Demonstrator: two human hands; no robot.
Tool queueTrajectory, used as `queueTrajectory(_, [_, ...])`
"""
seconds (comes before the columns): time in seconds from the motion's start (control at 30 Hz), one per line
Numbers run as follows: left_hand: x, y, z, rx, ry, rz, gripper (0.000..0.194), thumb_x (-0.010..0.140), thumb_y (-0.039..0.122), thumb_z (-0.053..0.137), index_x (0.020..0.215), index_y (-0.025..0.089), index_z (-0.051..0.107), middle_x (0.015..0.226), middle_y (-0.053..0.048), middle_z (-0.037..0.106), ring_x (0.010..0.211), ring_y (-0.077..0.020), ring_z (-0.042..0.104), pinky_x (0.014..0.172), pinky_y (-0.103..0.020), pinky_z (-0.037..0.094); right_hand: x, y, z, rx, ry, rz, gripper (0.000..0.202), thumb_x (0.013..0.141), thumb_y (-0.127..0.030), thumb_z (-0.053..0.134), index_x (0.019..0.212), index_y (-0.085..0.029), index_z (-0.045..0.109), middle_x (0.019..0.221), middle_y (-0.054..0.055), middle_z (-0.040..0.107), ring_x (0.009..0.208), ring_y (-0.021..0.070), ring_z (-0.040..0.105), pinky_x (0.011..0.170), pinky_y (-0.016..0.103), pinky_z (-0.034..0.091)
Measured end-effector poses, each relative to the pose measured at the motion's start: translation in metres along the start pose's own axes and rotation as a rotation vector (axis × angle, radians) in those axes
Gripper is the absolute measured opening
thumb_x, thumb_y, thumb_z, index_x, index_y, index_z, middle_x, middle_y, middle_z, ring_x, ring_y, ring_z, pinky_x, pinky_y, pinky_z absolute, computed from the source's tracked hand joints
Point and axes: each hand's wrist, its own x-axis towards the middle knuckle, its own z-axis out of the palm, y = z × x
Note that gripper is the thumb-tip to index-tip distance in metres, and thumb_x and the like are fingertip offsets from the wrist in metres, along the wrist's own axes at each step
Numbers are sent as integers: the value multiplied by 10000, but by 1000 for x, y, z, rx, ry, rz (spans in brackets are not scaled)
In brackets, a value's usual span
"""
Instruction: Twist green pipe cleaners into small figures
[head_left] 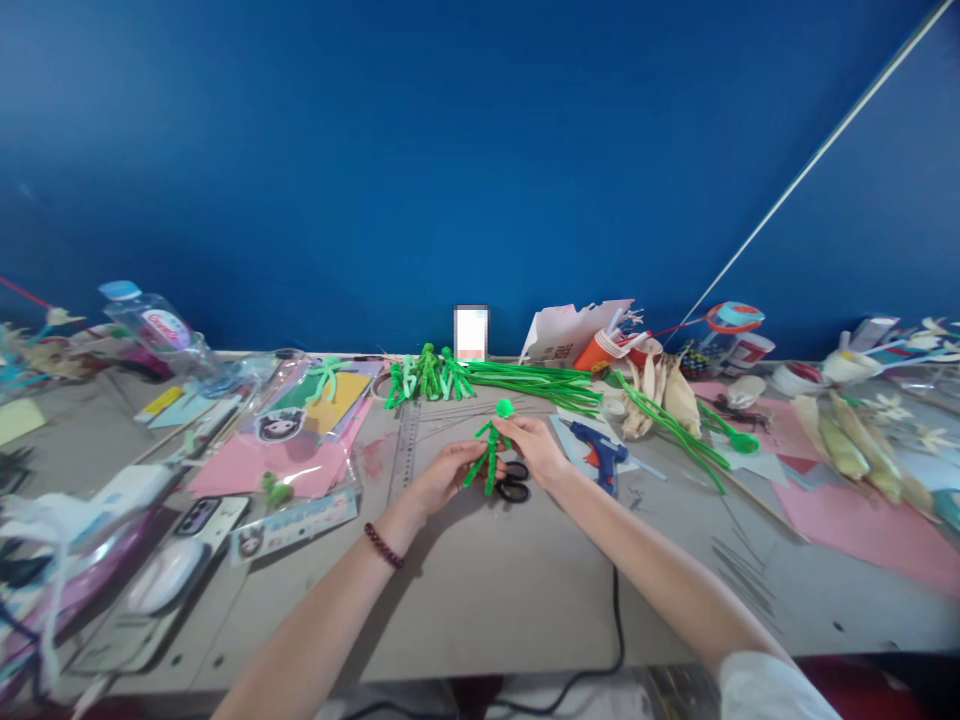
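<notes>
Between my hands, above the middle of the table, is a small green pipe-cleaner figure (491, 458) with a round head, arms and legs. My left hand (448, 472) is closed on the figure's lower left side. My right hand (534, 447) pinches it near the head and right arm. Just behind and below the figure lie black-handled scissors (514, 490), their blades hidden. Farther back, several similar green pipe-cleaner figures (428, 375) stand or lean together, beside a bundle of green pipe cleaners (536, 380).
A blue glue gun (607, 455) lies right of my hands, and a clear ruler (405, 450) lies left. Dried corn husks (679, 405) and pink paper (862, 535) are on the right. A plastic bottle (161, 325), a phone (206, 525) and a white mouse (166, 578) are on the left.
</notes>
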Motion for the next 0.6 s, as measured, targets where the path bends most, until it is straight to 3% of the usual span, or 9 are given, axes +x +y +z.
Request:
queueTrajectory(0.2, [0, 0, 2, 2, -21, -5, 363, 724, 425, 679, 871, 94, 701, 786, -137, 710, 718, -221, 661, 686, -313, 494, -5, -8, 4, -130, 29, -76, 464, 641, -543, 690, 401, -183, 521, 509, 2, 483, 539, 121, 447, 536, 275, 377])
queueTrajectory(0.37, [1, 1, 4, 32, 48, 47, 327, 709, 399, 705, 820, 92, 696, 748, -115, 705, 649, -187, 642, 664, -298, 485, -9, -8, 8, -52, -105, 36, 430, 641, -563, 677, 484, -187, 540, 458, -30, 441, 410, 99, 415, 418, 256, 356])
queueTrajectory(0.6, [3, 1, 2, 17, 139, 139, 301, 695, 391, 721, 815, 116, 692, 742, -62, 682, 614, -135, 608, 585, -235, 435, -5, -5, 8, -69, -89, -31, 428, 667, -563, 646, 510, -173, 568, 545, -10, 524, 531, 106, 488, 537, 245, 422])
